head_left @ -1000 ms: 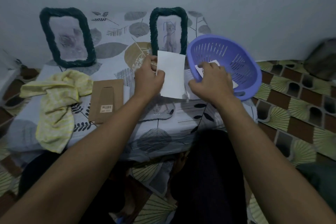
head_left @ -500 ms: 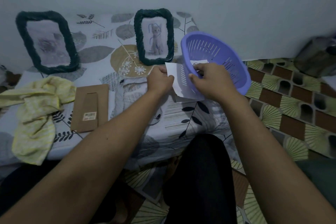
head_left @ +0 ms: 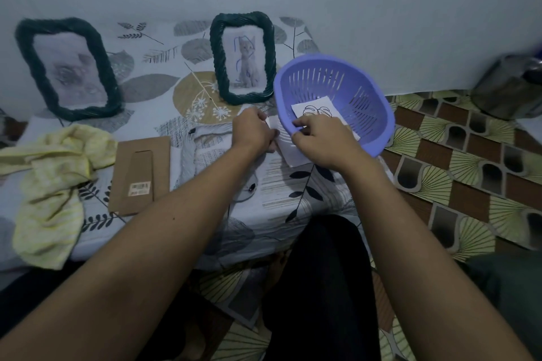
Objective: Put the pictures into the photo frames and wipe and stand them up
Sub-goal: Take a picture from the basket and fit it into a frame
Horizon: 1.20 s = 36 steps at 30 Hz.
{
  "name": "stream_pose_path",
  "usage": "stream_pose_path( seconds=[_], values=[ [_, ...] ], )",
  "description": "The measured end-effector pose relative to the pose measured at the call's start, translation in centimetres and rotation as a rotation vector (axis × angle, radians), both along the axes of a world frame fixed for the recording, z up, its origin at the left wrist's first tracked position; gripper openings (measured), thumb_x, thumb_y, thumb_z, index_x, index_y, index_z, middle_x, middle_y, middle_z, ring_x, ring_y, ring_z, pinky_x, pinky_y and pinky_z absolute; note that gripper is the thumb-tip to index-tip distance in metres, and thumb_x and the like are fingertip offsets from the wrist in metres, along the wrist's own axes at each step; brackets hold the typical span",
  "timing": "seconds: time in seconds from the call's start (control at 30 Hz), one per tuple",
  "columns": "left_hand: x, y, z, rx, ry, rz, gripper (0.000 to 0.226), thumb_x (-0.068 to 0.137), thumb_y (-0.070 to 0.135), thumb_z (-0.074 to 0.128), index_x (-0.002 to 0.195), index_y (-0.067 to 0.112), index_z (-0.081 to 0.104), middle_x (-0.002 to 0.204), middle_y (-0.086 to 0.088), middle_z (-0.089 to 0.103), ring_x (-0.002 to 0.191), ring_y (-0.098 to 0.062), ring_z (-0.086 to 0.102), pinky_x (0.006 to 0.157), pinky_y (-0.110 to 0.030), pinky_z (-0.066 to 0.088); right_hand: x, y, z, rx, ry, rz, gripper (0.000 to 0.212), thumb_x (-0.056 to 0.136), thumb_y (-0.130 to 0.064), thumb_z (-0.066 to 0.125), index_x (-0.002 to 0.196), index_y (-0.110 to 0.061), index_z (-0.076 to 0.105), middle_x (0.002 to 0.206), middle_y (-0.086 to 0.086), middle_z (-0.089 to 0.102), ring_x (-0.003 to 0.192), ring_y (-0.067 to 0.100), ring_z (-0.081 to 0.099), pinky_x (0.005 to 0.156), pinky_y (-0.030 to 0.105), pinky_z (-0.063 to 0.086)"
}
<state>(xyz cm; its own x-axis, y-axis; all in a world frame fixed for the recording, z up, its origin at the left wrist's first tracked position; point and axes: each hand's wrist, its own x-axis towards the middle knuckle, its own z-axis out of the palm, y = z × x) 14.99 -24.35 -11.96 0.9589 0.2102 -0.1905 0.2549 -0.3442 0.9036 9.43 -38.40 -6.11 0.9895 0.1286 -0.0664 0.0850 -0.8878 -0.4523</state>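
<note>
Two dark green braided frames stand against the wall: the left frame (head_left: 67, 67) holds a blurry picture, the middle frame (head_left: 243, 58) a cat picture. A purple slotted basket (head_left: 363, 102) sits tilted at the table's right end with a leaf drawing (head_left: 315, 108) inside. My right hand (head_left: 322, 141) curls over the basket's near rim and pinches the drawing's near edge. My left hand (head_left: 253, 132) pinches a blank white sheet (head_left: 289, 154) that runs under the basket. A brown cardboard backing (head_left: 140, 173) and a pale frame (head_left: 202, 152) lie flat beside it.
A crumpled yellow cloth (head_left: 50, 173) hangs over the table's left front edge. The leaf-print tablecloth (head_left: 152, 91) covers a low table against the wall. A metal pot (head_left: 510, 88) stands on the patterned floor (head_left: 457, 173) to the right. My dark-clothed knee is below the table edge.
My left hand lowered the white sheet from upright to flat beside the basket. My right hand drew back from inside the basket to its near rim, and the leaf drawing now shows.
</note>
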Motion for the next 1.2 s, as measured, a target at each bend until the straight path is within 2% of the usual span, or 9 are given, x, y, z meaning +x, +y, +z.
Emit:
stream_pose_path(
  seconds=[0.13, 0.23, 0.37, 0.5, 0.63, 0.77, 0.83, 0.93, 1.2],
  values=[
    [-0.3, 0.5, 0.7, -0.045, -0.068, 0.063, 0.004, 0.093, 0.004, 0.058, 0.090, 0.004, 0.061, 0.074, -0.020, 0.069, 0.050, -0.026, 0.068, 0.050, -0.048, 0.060, 0.4, 0.0, 0.1, 0.043, 0.014, -0.032, 0.034, 0.097, -0.029, 0.045, 0.122, -0.026, 0.067, 0.114, 0.002, 0.069, 0.113, 0.028, 0.056, 0.103, 0.046, 0.041],
    [-0.5, 0.7, 1.2, -0.119, -0.104, 0.058, 0.020, 0.097, 0.010, 0.049, 0.090, 0.002, 0.066, 0.073, -0.011, 0.069, 0.051, -0.020, 0.068, 0.053, -0.040, 0.061, 1.3, -0.2, 0.1, 0.030, 0.009, -0.059, 0.037, 0.093, -0.019, 0.042, 0.117, -0.023, 0.069, 0.122, 0.006, 0.066, 0.115, 0.032, 0.056, 0.101, 0.046, 0.045],
    [-1.0, 0.5, 1.7, -0.311, -0.039, -0.026, 0.029, 0.101, 0.022, 0.047, 0.090, 0.004, 0.066, 0.078, -0.014, 0.069, 0.055, -0.023, 0.065, 0.055, -0.033, 0.057, 2.9, -0.7, 0.3, -0.001, 0.015, -0.146, 0.035, 0.088, -0.008, 0.047, 0.112, -0.014, 0.071, 0.119, 0.013, 0.066, 0.106, 0.036, 0.059, 0.092, 0.041, 0.050],
    [-1.1, 0.5, 2.4, -0.371, 0.016, -0.103, 0.032, 0.100, 0.026, 0.052, 0.096, 0.000, 0.069, 0.077, -0.014, 0.068, 0.054, -0.022, 0.064, 0.052, -0.029, 0.054, 4.9, -1.1, 0.0, -0.082, 0.072, -0.192, 0.028, 0.087, -0.004, 0.055, 0.112, -0.006, 0.068, 0.114, 0.017, 0.066, 0.102, 0.036, 0.060, 0.088, 0.040, 0.053],
    [-1.1, 0.9, 2.7, -0.311, 0.003, -0.163, 0.023, 0.097, 0.020, 0.062, 0.101, -0.002, 0.069, 0.080, -0.013, 0.070, 0.054, -0.016, 0.062, 0.054, -0.026, 0.054, 5.7, -1.0, -0.6, -0.223, 0.165, -0.166, 0.018, 0.088, -0.010, 0.060, 0.104, -0.003, 0.063, 0.106, 0.017, 0.062, 0.089, 0.032, 0.053, 0.075, 0.033, 0.043],
    [-1.2, 1.2, 3.0, -0.311, 0.019, -0.194, 0.023, 0.094, 0.013, 0.067, 0.105, -0.007, 0.067, 0.082, -0.017, 0.070, 0.054, -0.015, 0.063, 0.054, -0.024, 0.056, 5.7, -0.7, -0.9, -0.280, 0.238, -0.143, 0.017, 0.093, -0.014, 0.056, 0.109, -0.006, 0.057, 0.103, 0.015, 0.052, 0.095, 0.032, 0.052, 0.077, 0.033, 0.039],
    [-1.4, 1.3, 3.1, -0.327, 0.032, -0.199, 0.025, 0.093, 0.012, 0.068, 0.106, -0.009, 0.066, 0.080, -0.017, 0.069, 0.053, -0.015, 0.063, 0.054, -0.023, 0.057, 5.8, -0.6, -1.3, -0.284, 0.222, -0.138, 0.021, 0.093, -0.014, 0.056, 0.112, -0.005, 0.057, 0.112, 0.018, 0.058, 0.095, 0.032, 0.052, 0.077, 0.033, 0.039],
    [-1.4, 1.6, 3.1, -0.333, 0.040, -0.208, 0.026, 0.092, 0.013, 0.069, 0.107, -0.008, 0.066, 0.080, -0.015, 0.070, 0.054, -0.015, 0.065, 0.056, -0.024, 0.057, 5.9, -0.7, -1.7, -0.274, 0.182, -0.165, 0.027, 0.093, -0.013, 0.056, 0.118, -0.003, 0.059, 0.123, 0.020, 0.060, 0.109, 0.036, 0.058, 0.079, 0.034, 0.040],
    [-1.7, 1.5, 3.3, -0.345, 0.047, -0.196, 0.026, 0.092, 0.013, 0.070, 0.107, -0.008, 0.065, 0.079, -0.016, 0.070, 0.054, -0.015, 0.064, 0.056, -0.024, 0.058, 6.0, -0.5, -2.0, -0.257, 0.062, -0.217, 0.029, 0.091, -0.015, 0.063, 0.116, -0.001, 0.060, 0.119, 0.020, 0.062, 0.110, 0.037, 0.060, 0.076, 0.033, 0.039]
  ],
)
